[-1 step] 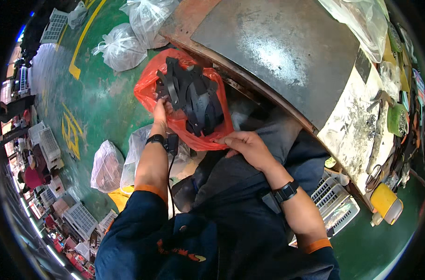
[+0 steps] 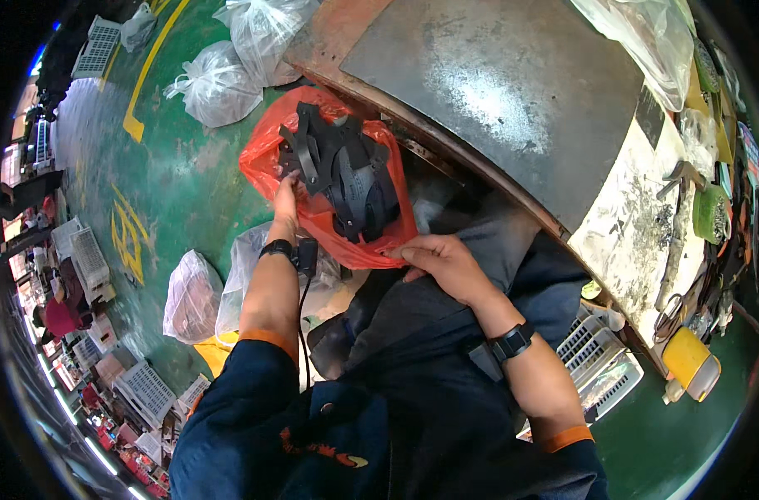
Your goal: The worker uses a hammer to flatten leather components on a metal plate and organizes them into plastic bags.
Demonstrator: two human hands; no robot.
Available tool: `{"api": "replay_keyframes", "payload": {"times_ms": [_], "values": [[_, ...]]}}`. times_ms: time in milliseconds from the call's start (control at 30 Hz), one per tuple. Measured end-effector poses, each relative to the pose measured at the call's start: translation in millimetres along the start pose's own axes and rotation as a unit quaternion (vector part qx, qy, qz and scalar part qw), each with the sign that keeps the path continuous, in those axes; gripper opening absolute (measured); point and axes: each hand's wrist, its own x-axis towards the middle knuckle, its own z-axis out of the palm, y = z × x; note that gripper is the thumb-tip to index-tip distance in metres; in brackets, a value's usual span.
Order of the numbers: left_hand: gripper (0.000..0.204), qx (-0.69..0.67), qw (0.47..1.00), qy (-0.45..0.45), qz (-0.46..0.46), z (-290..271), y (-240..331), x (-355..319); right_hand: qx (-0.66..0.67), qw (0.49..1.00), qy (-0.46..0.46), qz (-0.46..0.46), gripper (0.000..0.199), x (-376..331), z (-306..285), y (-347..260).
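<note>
A red plastic bag (image 2: 329,239) stands with its mouth open beside the workbench, in front of my legs. Black strap-like pieces (image 2: 358,179) fill it, some with small holes along them, and several stick up above the rim. At the bag's left side, my left hand (image 2: 287,198) is closed on the plastic, right beside the nearest black pieces; its fingers are partly hidden. My right hand (image 2: 433,257) pinches the bag's near right rim between thumb and fingers. Both wrists wear dark bands.
The metal-topped workbench (image 2: 496,100) spans the upper right, with a hammer (image 2: 683,177) and other tools at its right. Tied clear bags (image 2: 219,85) lie on the green floor, a pale filled bag (image 2: 192,298) at left. A white plastic crate (image 2: 592,354) sits under the bench.
The black pieces beside my left hand have shifted very slightly, and the fingers of that hand show less. My right hand and the bag look the same.
</note>
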Motion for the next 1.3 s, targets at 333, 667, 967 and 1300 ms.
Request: {"api": "replay_keyframes", "payload": {"times_ms": [333,667,967,1300], "values": [[0.072,0.883,0.459,-0.071,-0.068,-47,54,-40,0.040,0.997,-0.057,-0.016,0.023,1,-3,3],[0.059,0.659,0.705,0.225,0.134,-92,148,34,-0.025,0.991,-0.125,-0.038,0.021,7,6,-2],[0.078,0.442,0.706,0.251,0.494,-59,134,20,0.030,0.995,-0.091,-0.043,0.021,5,-2,-3],[0.084,0.540,0.644,0.415,0.350,-141,119,-61,-0.013,0.983,-0.180,-0.034,0.024,-2,-10,-4]]}}
